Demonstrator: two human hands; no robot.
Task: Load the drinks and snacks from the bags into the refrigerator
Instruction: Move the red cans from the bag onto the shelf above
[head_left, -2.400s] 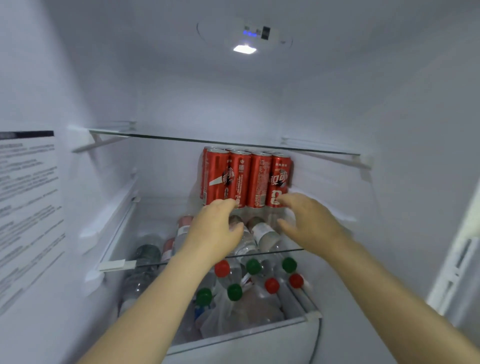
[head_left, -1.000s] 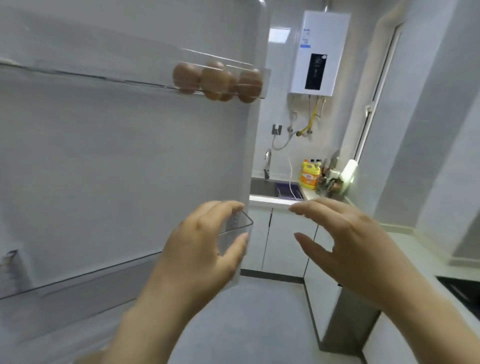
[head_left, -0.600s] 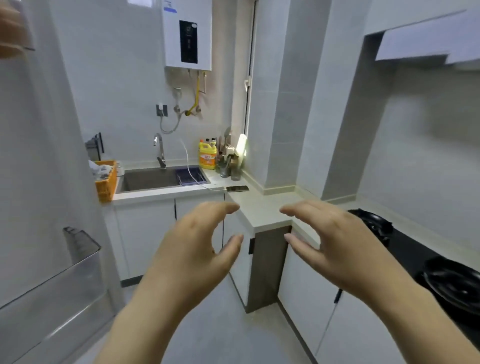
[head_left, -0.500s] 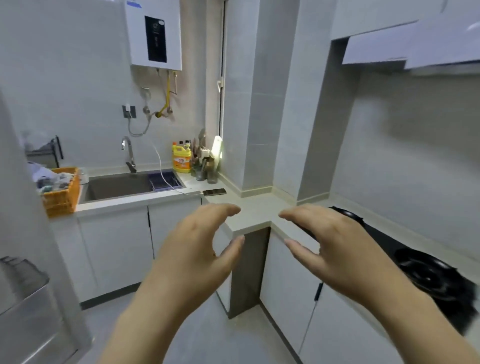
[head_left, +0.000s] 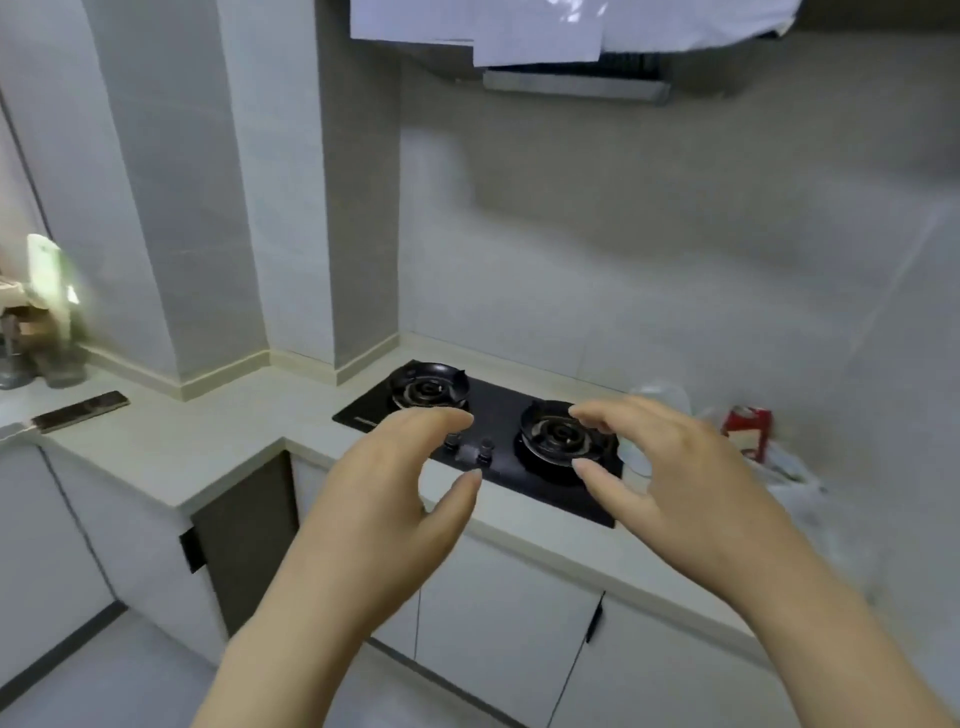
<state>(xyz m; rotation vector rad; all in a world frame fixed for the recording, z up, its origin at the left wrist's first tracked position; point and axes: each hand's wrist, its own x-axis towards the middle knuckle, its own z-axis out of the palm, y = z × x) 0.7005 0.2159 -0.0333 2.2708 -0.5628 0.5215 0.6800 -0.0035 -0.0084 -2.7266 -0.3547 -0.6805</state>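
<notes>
— Gone from view are the sink and the water heater: the head has swung right, and both hands now hang before the stove (head_left: 498, 410) rather than the counter's corner.

— And the fingers?

— On the left hand (head_left: 395, 499) the fingers (head_left: 436, 421) are bent in a loose arc, with the thumb spread below them. A wide gap shows between them and nothing is in it. The right hand (head_left: 670, 478) mirrors it: its fingers (head_left: 602, 415) are curved, the thumb is apart, and it holds nothing. The two hands are near each other but not touching, palms turned inward.

— What lies behind them?

— A black two-burner hob is set into the pale countertop (head_left: 208, 441). The far burner (head_left: 428, 387) shows fully, the near one partly past the right fingertips. The knobs (head_left: 470, 447) show between the hands.

— Where are the groceries?

— They are on the countertop right of the stove, beyond the right hand. A thin, clear plastic bag (head_left: 789, 483) lies crumpled and blurred. A red carton (head_left: 748, 431) with a white top stands upright at it; whether it is inside the bag I cannot tell. A whitish rounded shape behind the knuckles is too blurred to name.

— Further out?

— White cabinets (head_left: 498, 613) stand below. A range hood (head_left: 571, 88) hangs above, draped with paper sheets (head_left: 540, 36). A dark flat device (head_left: 83, 410) lies at far left on the counter.
</notes>
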